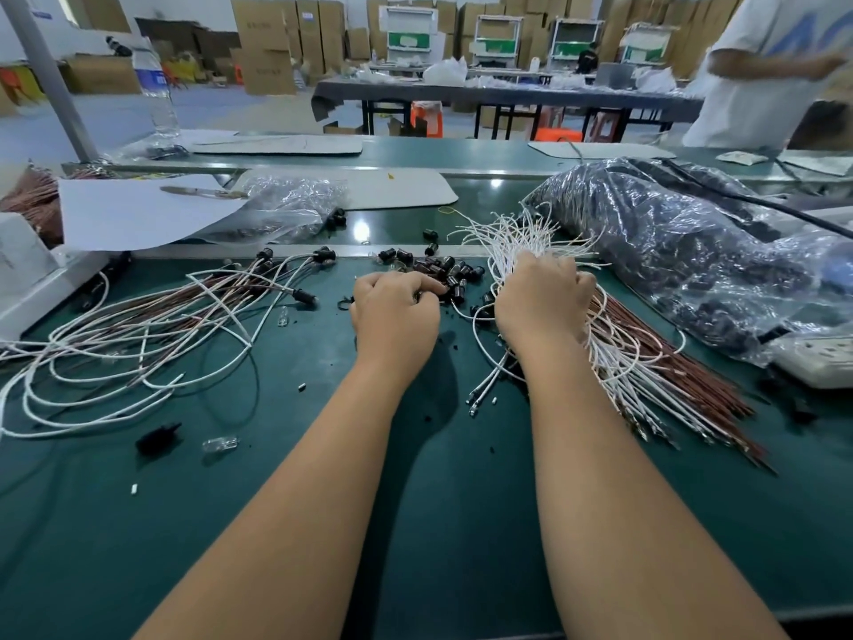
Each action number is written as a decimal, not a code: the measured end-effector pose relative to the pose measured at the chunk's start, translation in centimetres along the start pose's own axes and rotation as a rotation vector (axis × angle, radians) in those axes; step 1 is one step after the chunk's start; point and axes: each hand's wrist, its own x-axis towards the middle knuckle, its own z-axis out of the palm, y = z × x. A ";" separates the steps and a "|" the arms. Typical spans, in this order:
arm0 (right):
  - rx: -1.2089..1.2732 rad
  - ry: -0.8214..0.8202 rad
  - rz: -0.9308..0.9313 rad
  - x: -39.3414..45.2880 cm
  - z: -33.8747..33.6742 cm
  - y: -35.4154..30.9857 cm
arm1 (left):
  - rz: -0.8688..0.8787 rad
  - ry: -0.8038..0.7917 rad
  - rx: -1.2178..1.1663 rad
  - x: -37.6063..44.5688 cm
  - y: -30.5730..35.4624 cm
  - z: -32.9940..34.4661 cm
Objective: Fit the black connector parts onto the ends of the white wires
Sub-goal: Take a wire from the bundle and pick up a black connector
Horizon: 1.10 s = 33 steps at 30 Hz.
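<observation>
Gripping a thick sheaf of white wires [614,358] right of centre in the frame, the right hand [544,297] has its fingers curled tight around the bundle, the loose ends fanning up toward the upper middle and the long tails running down to the lower right with brown wires [683,385] among them. Just left of it, the left hand [394,311] lies knuckles-up with fingers curled at the edge of a scatter of black connector parts [454,274]; whether it actually pinches one is hidden under the fingers.

The wires look light and springy, likely to splay and tangle, so one is best singled out and held close behind its tip, where it should stay stiff enough to push. The connectors appear small, hard and light, prone to roll or skid on the green mat [415,524]; pinching one across its barrel seems safest.

Finished wires [138,344] with black caps lie looped at middle left. A clear bag [692,251] of dark parts sits at upper right.
</observation>
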 end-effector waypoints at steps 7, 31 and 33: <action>0.225 0.392 -0.096 0.1 -0.9 -1.2 | 0.242 0.039 -0.061 0.3 0.0 -0.2; 0.552 0.598 -0.398 -2.1 -1.2 -5.0 | 0.375 0.055 0.012 1.0 -0.5 -2.5; 0.508 0.684 -0.268 -1.4 -1.5 -4.1 | 0.350 0.062 0.048 1.4 -1.1 -3.2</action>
